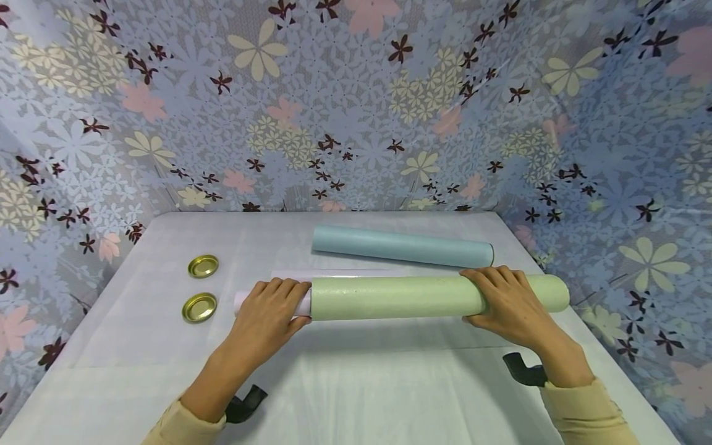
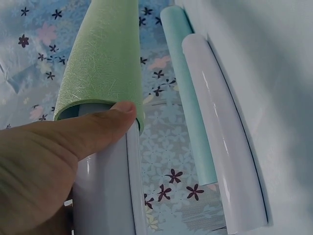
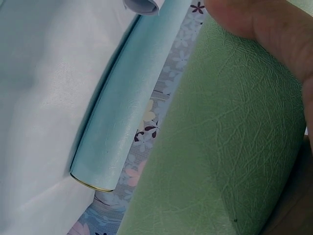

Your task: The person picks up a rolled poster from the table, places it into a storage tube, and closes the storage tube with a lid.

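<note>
A long pale green tube (image 1: 389, 298) lies crosswise between my hands above the table. My right hand (image 1: 507, 303) grips it near its rounded right end. At the tube's open left end, my left hand (image 1: 269, 312) holds a rolled white sheet (image 1: 241, 301), part of which is inside the tube. In the left wrist view my thumb lies across the tube's rim (image 2: 78, 104) and the glossy white roll (image 2: 105, 191) runs into the opening. The far part of the roll is hidden inside the tube.
Behind the green tube lies a light blue tube (image 1: 400, 245) with a gold-rimmed right end. A second white roll (image 2: 222, 132) rests between them. Two gold round lids (image 1: 203, 266) sit on the white table (image 1: 139, 346) at the left. Floral curtain (image 1: 356, 93) surrounds the table's back and sides.
</note>
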`<state>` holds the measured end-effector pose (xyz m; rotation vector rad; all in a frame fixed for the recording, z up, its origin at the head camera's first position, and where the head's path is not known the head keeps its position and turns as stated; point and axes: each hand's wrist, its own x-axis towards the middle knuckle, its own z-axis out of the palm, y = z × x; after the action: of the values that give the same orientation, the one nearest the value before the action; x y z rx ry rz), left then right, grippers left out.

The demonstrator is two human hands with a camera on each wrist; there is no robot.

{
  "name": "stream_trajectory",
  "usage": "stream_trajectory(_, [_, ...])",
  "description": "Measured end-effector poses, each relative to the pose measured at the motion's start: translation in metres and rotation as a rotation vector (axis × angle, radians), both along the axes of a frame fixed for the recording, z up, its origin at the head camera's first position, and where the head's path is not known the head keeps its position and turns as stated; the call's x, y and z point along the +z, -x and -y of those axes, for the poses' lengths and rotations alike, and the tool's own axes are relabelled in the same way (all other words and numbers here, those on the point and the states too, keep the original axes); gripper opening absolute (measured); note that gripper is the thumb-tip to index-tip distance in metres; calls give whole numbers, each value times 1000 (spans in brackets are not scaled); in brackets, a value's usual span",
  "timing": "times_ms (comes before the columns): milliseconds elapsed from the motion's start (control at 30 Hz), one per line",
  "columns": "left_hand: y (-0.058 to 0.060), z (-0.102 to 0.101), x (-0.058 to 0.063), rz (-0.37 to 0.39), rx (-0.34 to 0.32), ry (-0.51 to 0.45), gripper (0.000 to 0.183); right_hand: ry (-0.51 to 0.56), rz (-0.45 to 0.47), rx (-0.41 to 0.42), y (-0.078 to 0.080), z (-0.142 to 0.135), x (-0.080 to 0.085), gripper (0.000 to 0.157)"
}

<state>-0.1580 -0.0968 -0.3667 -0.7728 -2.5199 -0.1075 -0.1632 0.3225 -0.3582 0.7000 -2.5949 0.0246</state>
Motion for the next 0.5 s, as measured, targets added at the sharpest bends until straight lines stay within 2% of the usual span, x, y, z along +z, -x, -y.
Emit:
stream_trajectory(300, [-3,2,3,34,0,-2,65,9,5,-1,-1,-1,-1,83])
stream_trajectory(500, [-9,13,7,47,28,-25,67,6,4,-7,-1,-5,-3,84])
